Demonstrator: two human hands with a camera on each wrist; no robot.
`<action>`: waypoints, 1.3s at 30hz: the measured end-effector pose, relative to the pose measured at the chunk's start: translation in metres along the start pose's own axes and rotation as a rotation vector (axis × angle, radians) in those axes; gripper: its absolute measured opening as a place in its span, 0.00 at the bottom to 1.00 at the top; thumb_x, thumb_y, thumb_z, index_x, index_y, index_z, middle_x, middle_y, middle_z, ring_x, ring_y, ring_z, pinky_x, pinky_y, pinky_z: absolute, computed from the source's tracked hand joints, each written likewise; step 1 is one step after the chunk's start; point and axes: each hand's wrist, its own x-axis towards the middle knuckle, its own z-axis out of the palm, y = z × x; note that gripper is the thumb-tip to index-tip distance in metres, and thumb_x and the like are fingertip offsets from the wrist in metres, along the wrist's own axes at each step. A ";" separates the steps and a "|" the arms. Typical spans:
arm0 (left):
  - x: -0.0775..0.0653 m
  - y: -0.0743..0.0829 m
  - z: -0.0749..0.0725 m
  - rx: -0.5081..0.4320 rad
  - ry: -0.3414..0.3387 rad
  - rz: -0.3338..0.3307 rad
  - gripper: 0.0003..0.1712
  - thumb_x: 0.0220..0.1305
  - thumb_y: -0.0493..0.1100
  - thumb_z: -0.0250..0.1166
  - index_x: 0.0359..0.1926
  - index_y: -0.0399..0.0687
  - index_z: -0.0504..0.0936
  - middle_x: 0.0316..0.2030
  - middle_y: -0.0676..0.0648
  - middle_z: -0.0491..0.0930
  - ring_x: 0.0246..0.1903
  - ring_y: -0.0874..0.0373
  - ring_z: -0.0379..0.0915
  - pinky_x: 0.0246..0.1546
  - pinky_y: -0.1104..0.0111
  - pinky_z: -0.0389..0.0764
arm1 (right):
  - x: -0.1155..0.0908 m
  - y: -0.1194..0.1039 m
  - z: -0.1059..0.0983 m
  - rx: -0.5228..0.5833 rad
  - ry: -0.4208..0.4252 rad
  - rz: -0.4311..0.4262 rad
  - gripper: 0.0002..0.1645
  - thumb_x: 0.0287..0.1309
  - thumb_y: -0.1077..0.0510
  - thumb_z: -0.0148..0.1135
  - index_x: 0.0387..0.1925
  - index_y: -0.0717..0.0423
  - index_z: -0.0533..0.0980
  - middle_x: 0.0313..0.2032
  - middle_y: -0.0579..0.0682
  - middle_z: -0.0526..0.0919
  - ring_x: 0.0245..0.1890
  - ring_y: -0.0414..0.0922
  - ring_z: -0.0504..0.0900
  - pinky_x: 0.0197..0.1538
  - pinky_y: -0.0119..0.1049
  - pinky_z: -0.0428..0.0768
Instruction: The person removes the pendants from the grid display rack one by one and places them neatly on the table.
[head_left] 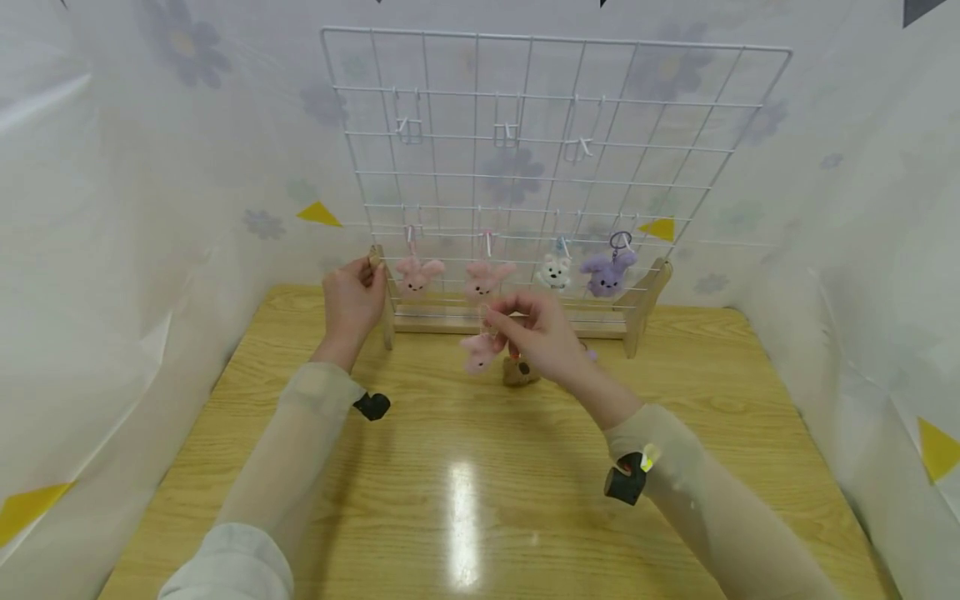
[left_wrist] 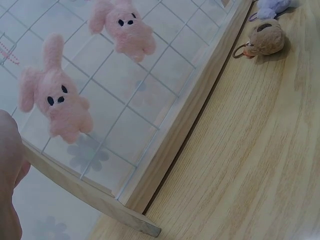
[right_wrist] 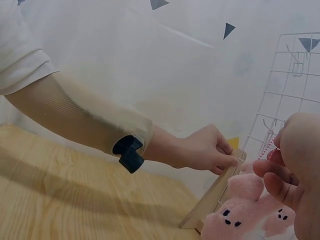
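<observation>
My left hand (head_left: 354,302) grips the top of the wooden stand's left upright (head_left: 386,304), seen side-on as the left hand (right_wrist: 206,149) in the right wrist view. With thumb and fingertips, my right hand (head_left: 542,337) pinches the loop of a pink plush bunny keychain (head_left: 478,353), which dangles in front of the white wire grid (head_left: 517,177). Behind it on hooks hang two more pink bunnies, a left one (head_left: 414,277) and a middle one (head_left: 483,278), then a white plush bear (head_left: 555,272) and a purple plush bunny (head_left: 608,274).
A brown plush keychain (left_wrist: 267,39) lies on the wooden table (head_left: 390,500) below the grid, with a purple plush (left_wrist: 274,7) beside it. Three bare hooks, including a left one (head_left: 408,127), hang higher on the grid. White patterned sheeting (head_left: 225,142) encloses the table.
</observation>
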 end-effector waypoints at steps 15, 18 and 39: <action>-0.001 0.002 0.000 -0.002 0.008 0.014 0.16 0.76 0.40 0.65 0.49 0.27 0.87 0.42 0.31 0.88 0.40 0.44 0.90 0.42 0.58 0.91 | -0.013 0.021 0.005 0.028 0.022 0.069 0.09 0.75 0.63 0.63 0.44 0.68 0.82 0.38 0.62 0.87 0.24 0.44 0.83 0.20 0.29 0.76; -0.001 0.003 0.000 -0.001 0.008 0.020 0.17 0.76 0.40 0.65 0.49 0.26 0.87 0.42 0.31 0.88 0.40 0.44 0.90 0.42 0.57 0.91 | -0.016 0.025 0.006 0.038 0.025 0.081 0.08 0.75 0.64 0.63 0.44 0.69 0.82 0.38 0.64 0.87 0.24 0.45 0.83 0.20 0.29 0.77; -0.002 0.001 -0.001 0.019 -0.012 0.009 0.19 0.77 0.42 0.64 0.53 0.26 0.86 0.44 0.31 0.88 0.43 0.43 0.89 0.43 0.57 0.91 | -0.032 0.043 0.009 -0.033 0.020 0.101 0.09 0.76 0.60 0.64 0.43 0.64 0.84 0.35 0.64 0.87 0.24 0.50 0.84 0.22 0.32 0.78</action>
